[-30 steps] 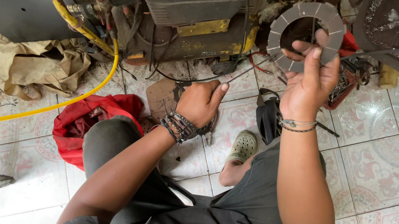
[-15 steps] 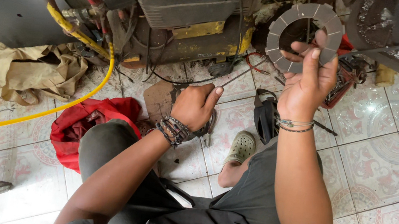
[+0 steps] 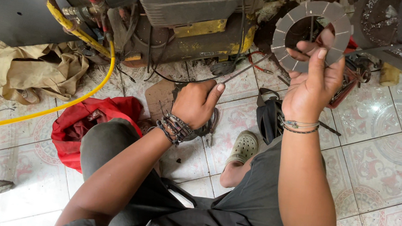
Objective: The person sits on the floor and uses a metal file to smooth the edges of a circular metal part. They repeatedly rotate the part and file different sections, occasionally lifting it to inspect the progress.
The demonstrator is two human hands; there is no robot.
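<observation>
Ring-shaped grey friction disc (image 3: 312,35), segmented face with radial slots, is up at far right, pinched at its near edge by the right hand (image 3: 313,84). Right arm runs from near right straight out toward the far side, wrist banded, palm turned away from camera, fingers curled shut on the disc rim with thumb over the front face. Disc is held upright-ish, in front of the dark machine body (image 3: 185,4). Left hand (image 3: 196,103) sits lower and left of the disc, well apart from it, forearm coming in from near left, stack of dark bracelets at the wrist. Left hand is closed into a loose fist around a thin metal rod or tool (image 3: 241,72) that angles up toward the machine; what the tip touches I cannot tell. Below the left hand: a brown flat piece (image 3: 160,99) on the tiled floor (image 3: 393,142). Red cloth (image 3: 83,117) lies left of the knee, yellow hose (image 3: 77,89) curves past it, grey clog (image 3: 244,147) between the arms.
</observation>
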